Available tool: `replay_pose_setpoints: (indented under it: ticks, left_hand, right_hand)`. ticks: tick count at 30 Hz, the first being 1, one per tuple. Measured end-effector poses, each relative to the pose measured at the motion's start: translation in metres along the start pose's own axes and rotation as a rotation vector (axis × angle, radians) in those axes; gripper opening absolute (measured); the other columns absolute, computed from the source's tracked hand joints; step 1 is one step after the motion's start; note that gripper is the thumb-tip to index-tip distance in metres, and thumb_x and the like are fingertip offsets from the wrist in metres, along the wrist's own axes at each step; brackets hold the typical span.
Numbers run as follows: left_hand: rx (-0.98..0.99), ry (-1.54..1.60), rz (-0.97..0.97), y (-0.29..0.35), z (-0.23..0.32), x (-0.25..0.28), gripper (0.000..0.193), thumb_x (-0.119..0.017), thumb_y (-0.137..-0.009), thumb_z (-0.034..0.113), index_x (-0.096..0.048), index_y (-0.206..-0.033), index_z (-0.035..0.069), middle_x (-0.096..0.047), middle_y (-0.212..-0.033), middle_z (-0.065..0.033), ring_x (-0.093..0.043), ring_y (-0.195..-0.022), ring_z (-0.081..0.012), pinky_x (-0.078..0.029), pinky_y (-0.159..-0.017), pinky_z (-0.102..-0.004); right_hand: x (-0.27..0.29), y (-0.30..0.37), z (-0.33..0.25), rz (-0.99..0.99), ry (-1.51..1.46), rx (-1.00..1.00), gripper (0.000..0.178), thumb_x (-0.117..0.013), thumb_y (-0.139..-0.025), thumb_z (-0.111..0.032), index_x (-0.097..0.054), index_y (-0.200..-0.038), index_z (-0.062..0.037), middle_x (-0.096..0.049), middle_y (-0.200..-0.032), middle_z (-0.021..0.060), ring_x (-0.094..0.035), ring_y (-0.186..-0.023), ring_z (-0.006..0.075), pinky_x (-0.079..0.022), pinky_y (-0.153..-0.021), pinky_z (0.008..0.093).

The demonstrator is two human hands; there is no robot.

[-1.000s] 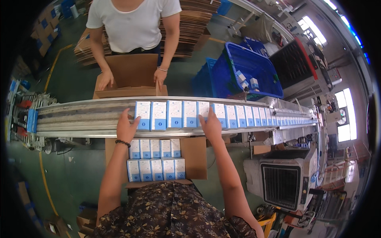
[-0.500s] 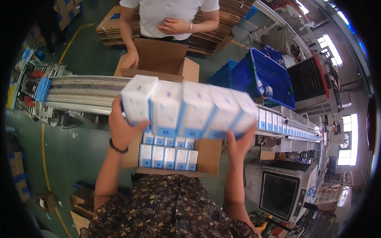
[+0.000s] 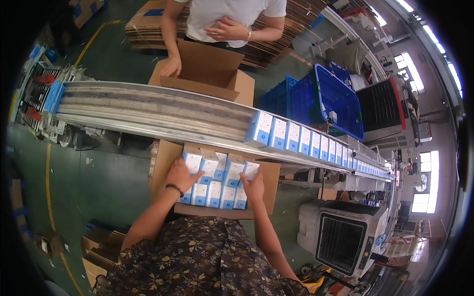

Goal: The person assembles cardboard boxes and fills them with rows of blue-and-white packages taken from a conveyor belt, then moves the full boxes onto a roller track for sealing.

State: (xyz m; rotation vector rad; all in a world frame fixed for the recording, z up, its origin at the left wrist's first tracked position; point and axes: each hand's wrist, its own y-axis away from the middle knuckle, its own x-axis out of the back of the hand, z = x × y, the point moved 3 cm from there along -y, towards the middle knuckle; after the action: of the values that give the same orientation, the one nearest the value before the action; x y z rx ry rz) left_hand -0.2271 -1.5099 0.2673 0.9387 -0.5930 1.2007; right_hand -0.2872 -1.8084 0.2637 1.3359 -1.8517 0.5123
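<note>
A row of white-and-blue small boxes [image 3: 220, 166] is squeezed between my two hands inside an open brown carton [image 3: 269, 182]. My left hand [image 3: 180, 176] grips the left end of this row, thumb across the front. My right hand [image 3: 254, 188] presses against its right end, fingers curved round the last box. The boxes sit unevenly, some higher than others. Just in front of them, nearer to me, another row of matching boxes [image 3: 213, 194] stands upright in the carton. What lies beneath the held row is hidden.
A conveyor [image 3: 148, 109] crosses beyond the carton, carrying a line of small boxes [image 3: 291, 136] on its right part. Across it, a person in a white shirt [image 3: 237, 19] rests one hand on another open carton [image 3: 205, 71]. Blue crates [image 3: 340, 106] stand at the far right.
The row of boxes has come down and toward me, from above the conveyor into the carton. My hands have moved with it. The boxes lined up on the conveyor now show further left.
</note>
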Motion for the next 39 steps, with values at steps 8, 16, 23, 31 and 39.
replay_pose_setpoints:
  ticks: [8,16,23,31,39]
  left_hand:
    - [0.099,-0.364,-0.228,-0.069,-0.002,-0.029,0.085,-0.053,-0.078,0.078,-0.060,-0.100,-0.005,-0.069,-0.082,-0.0145,-0.068,-0.070,-0.0259,-0.054,-0.058,-0.0376]
    - [-0.215,-0.409,-0.149,-0.075,-0.049,-0.022,0.040,-0.056,-0.089,0.042,-0.072,-0.088,0.006,-0.070,-0.089,-0.0150,-0.068,-0.081,-0.0328,-0.054,-0.070,-0.0421]
    - [0.010,0.226,0.213,0.012,-0.181,0.070,0.045,-0.052,-0.092,0.020,-0.050,-0.133,0.004,-0.051,-0.136,-0.0185,-0.044,-0.130,-0.0330,-0.037,-0.106,-0.0418]
    - [-0.608,-0.421,-0.483,0.037,0.008,-0.026,0.078,-0.046,-0.098,0.046,-0.016,-0.151,-0.002,-0.012,-0.158,-0.0236,-0.018,-0.146,-0.0324,-0.023,-0.118,-0.0378]
    - [-0.435,-0.202,0.261,0.005,0.085,0.019,0.054,-0.060,-0.089,0.025,-0.046,-0.139,0.009,-0.043,-0.147,-0.0120,-0.041,-0.134,-0.0325,-0.035,-0.107,-0.0489]
  right_hand:
    - [-0.059,-0.037,-0.005,-0.130,0.776,-0.111,0.106,-0.050,-0.085,-0.071,-0.026,-0.142,0.0151,-0.053,-0.128,0.0256,-0.057,-0.110,0.0335,-0.054,-0.085,0.0382]
    - [-0.026,-0.002,0.035,-0.028,0.907,0.427,0.073,-0.062,-0.087,-0.044,-0.039,-0.143,-0.0025,-0.046,-0.141,0.0081,-0.043,-0.129,0.0303,-0.039,-0.103,0.0422]
    - [0.069,0.072,0.102,-0.358,-0.022,-0.656,0.073,-0.069,-0.084,-0.044,-0.046,-0.132,0.0061,-0.051,-0.132,0.0278,-0.049,-0.124,0.0390,-0.043,-0.098,0.0471]
    - [0.004,0.103,-0.016,-0.671,0.429,0.845,0.077,-0.068,-0.083,-0.046,-0.040,-0.142,-0.0060,-0.049,-0.139,0.0194,-0.044,-0.129,0.0392,-0.039,-0.106,0.0448]
    - [-0.030,0.025,0.056,-0.096,-0.201,0.005,0.089,-0.080,-0.074,-0.034,-0.035,-0.140,0.0056,-0.055,-0.129,0.0258,-0.054,-0.117,0.0401,-0.044,-0.099,0.0471]
